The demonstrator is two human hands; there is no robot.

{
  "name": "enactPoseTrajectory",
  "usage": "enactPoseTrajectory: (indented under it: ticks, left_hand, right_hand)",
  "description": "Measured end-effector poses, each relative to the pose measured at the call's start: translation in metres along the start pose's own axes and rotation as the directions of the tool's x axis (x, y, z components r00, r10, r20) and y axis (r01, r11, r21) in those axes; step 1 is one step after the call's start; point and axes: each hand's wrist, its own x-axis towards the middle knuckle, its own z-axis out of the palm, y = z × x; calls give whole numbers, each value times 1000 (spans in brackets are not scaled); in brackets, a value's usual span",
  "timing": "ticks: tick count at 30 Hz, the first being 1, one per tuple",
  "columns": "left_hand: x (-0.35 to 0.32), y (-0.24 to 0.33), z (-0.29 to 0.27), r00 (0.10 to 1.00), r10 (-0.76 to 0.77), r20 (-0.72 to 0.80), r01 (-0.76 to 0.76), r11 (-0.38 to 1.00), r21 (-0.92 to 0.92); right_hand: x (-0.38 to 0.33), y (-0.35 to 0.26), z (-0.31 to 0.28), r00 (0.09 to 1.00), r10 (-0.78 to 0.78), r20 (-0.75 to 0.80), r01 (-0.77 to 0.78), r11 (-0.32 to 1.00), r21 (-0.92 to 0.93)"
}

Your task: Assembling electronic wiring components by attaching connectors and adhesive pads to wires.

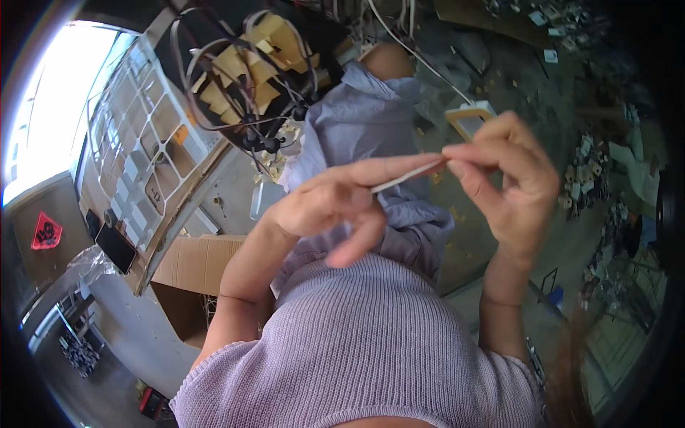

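Thin pale flat strip, wood or card by the look (408, 175), held in the air in front of the chest, above the lap; nothing carries it, no table under it. Long axis runs from lower left to upper right, tilted slightly up toward the right end.

Left hand (335, 203): thumb and forefinger closed on the lower left end, remaining fingers curled loosely below. Right hand (510, 178): fingertips (457, 153) pinched on the upper right end. Both hands clamped on the strip, one at each end, so neither is nearer; the bare middle spans the gap between them.

Strip seen nearly edge-on: narrow, straight, light grey-white, with a reddish tint near the right hand's pinch. Surface detail too small to tell.

Beneath: lilac cloth (371, 121) over the lap.
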Motion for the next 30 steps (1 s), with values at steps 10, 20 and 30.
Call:
enactPoseTrajectory:
  ticks: [10, 20, 30]
  left_hand:
    - [1, -3, 7, 834, 456, -311, 167, 327, 930]
    - [-12, -38, -24, 775, 429, -463, 187, 544, 818]
    - [-6, -55, -26, 728, 551, -408, 30, 570, 821]
  right_hand:
    - [-28, 25, 55, 996, -88, -34, 83, 988, -132]
    - [111, 57, 100, 961, 95, 259, -223, 822, 524]
    - [253, 114, 203, 859, -224, 460, 446, 768, -459]
